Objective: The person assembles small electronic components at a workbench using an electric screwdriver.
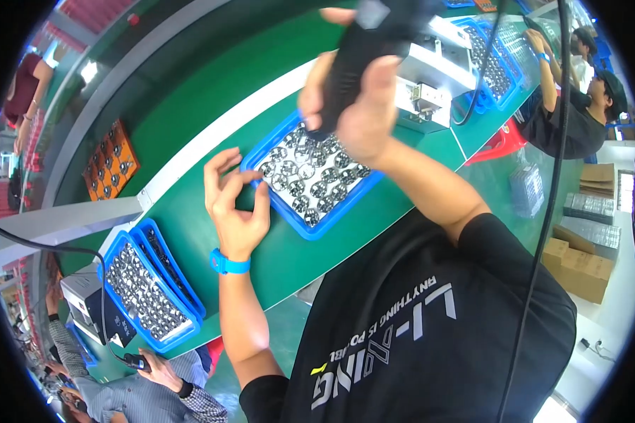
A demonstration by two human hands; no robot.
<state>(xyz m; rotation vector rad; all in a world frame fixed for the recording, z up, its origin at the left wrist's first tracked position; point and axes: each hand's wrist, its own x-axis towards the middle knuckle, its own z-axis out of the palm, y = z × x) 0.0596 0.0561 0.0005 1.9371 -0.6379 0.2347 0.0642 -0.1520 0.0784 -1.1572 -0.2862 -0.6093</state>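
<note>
A thick black handheld tool (354,74), blurred at its upper end, is gripped in my right hand (367,106) high over the work table. Its lower end overlaps the far side of a blue tray (310,233), and I cannot tell whether it touches anything there. Many small round shiny metal parts (306,170) sit in rows on the tray's white lining. At the tray's left edge is my left hand (236,204), a blue band on its wrist. Its fingers are bent and apart, thumb and forefinger close to the rim, with nothing visible between them.
More blue trays of metal parts (148,292) stand at the left, near a co-worker's hand (164,371) holding a black corded tool. At the right are a metal fixture (427,99) and another filled tray (490,70). A black cable (554,190) hangs across the right side. An orange board (111,166) lies beyond.
</note>
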